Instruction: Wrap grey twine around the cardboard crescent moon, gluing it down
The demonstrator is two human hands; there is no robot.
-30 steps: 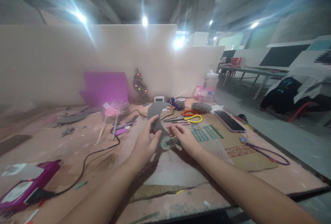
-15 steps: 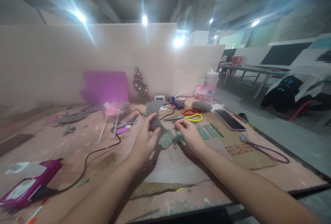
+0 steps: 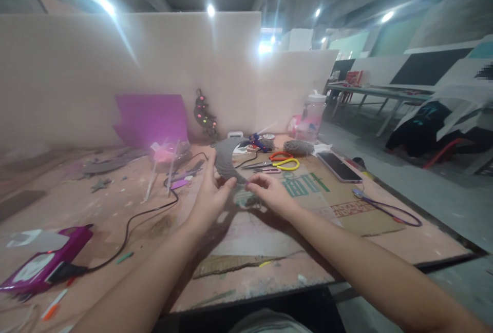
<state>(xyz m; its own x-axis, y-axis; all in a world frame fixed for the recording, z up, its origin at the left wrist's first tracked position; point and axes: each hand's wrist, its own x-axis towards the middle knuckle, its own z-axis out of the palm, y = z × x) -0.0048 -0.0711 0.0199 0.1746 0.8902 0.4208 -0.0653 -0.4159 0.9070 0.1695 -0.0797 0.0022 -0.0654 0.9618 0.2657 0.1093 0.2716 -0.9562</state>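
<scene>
A grey crescent-moon shape (image 3: 225, 161), wound with grey yarn, is held up over the cardboard. My left hand (image 3: 215, 189) is closed around its outer left side, with the thumb near its lower end. At the crescent's lower tip, my right hand (image 3: 265, 192) is closed in a pinch on the grey yarn; the fingertips partly hide the strand. A loose bit of yarn (image 3: 253, 202) hangs below the fingers. Behind the hands lie yellow-handled scissors (image 3: 287, 164), red-handled scissors (image 3: 281, 156) and a ball of grey yarn (image 3: 298, 148).
A phone (image 3: 339, 167) and a purple cord loop (image 3: 393, 211) lie to the right. A magenta power strip (image 3: 46, 261) with a black cable sits at left. Behind are a blue glue gun (image 3: 259, 142), a lidded clear jar (image 3: 313, 117) and a decorated crescent (image 3: 203, 112) against the board.
My right hand pulled away to the right from the crescent, then came back to its lower tip. My left hand keeps hold of the crescent, fingers now further behind it. The view has tipped down slightly.
</scene>
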